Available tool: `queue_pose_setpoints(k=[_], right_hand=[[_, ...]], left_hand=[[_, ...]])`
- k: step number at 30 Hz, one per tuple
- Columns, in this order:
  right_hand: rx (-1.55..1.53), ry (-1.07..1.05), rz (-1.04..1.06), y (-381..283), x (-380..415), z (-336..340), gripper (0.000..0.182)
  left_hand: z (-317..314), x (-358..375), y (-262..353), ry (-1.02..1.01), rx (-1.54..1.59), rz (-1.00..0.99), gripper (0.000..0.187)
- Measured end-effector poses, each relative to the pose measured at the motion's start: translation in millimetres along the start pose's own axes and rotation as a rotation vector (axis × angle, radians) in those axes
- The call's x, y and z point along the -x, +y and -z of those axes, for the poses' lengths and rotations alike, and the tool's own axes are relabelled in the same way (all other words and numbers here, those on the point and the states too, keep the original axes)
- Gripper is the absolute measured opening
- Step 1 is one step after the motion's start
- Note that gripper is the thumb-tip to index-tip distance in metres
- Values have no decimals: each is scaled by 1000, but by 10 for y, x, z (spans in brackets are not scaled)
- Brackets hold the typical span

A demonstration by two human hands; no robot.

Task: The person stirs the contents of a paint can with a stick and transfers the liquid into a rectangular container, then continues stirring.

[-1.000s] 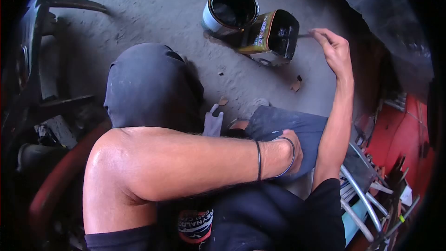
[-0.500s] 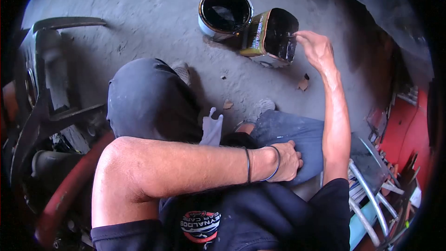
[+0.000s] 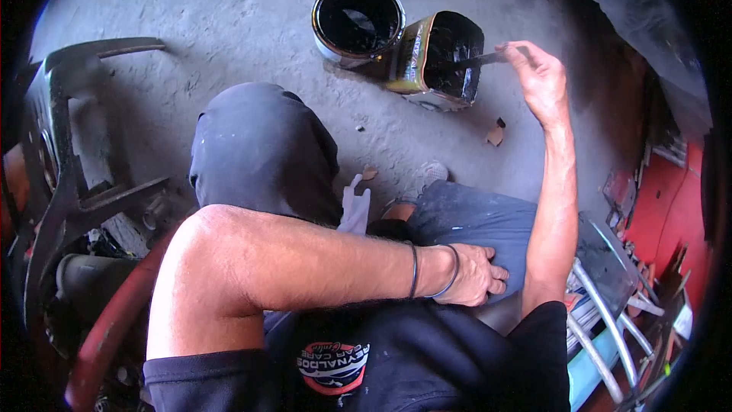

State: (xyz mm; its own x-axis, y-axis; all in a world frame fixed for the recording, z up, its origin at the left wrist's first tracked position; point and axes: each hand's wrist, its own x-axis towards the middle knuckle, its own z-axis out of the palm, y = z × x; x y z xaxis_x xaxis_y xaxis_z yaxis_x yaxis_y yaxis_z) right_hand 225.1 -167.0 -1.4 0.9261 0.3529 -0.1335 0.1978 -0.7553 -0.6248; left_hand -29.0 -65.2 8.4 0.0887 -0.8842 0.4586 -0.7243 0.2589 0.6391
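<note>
My right hand (image 3: 540,80) pinches the end of a dark, thin stick (image 3: 479,60), whose other end reaches into an open rectangular tin (image 3: 409,57) with black, glossy insides. Touching the tin on its left is a round can (image 3: 335,51) holding dark liquid. My left hand (image 3: 474,275), with two dark bands at its wrist, rests on my thigh in grey trousers (image 3: 476,221). Its fingers are bent against the cloth, and whatever may be under them is hidden.
A black curved frame (image 3: 57,118) and a red tube (image 3: 114,320) stand at the left. Metal tubes (image 3: 606,324) and a red panel (image 3: 675,198) lie at the right. Brown scraps (image 3: 496,134) are on the grey floor (image 3: 229,23).
My right hand has moved up and right from the tin's edge, and more of the dark stick shows. My left hand stays on the thigh. The view has shifted slightly.
</note>
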Motion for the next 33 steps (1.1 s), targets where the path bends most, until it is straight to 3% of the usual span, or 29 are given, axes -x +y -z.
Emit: queue_pose_setpoints(k=[3, 5, 6, 7, 10, 14, 16, 18, 25, 29, 31, 33], right_hand=[[-10, 71, 61, -32, -34, 32, 24], [25, 99, 68, -161, -36, -14, 24], [29, 99, 102, -168, -57, -50, 23], [35, 99, 136, -166, -77, -88, 23], [40, 84, 248, -48, -125, -308, 21], [180, -32, 313, 135, -85, -553, 21], [202, -65, 324, 166, -92, -596, 21], [225, -168, 264, 169, -88, -594, 22], [195, -197, 263, 126, -13, -527, 24], [117, -195, 158, 14, 75, -458, 27], [74, -179, 130, -134, 95, -364, 28], [223, -227, -69, -264, 81, -255, 30]], left_hand=[[56, -25, 11, 36, -10, -29, 25], [236, -116, 186, -155, 86, 241, 25], [348, -81, 215, -152, 279, 296, 27], [226, -7, 218, -76, 377, 250, 31], [-40, 74, 376, -160, 673, 266, 33], [-204, 142, 497, -167, 805, 184, 36], [-174, 212, 525, -57, 859, 194, 38], [-165, 246, 580, -37, 859, 219, 39], [-101, 323, 636, -66, 849, 190, 42], [-261, 305, 627, 5, 839, 150, 41], [-228, 276, 597, -85, 833, 191, 39], [-190, 244, 556, -52, 848, 177, 38]])
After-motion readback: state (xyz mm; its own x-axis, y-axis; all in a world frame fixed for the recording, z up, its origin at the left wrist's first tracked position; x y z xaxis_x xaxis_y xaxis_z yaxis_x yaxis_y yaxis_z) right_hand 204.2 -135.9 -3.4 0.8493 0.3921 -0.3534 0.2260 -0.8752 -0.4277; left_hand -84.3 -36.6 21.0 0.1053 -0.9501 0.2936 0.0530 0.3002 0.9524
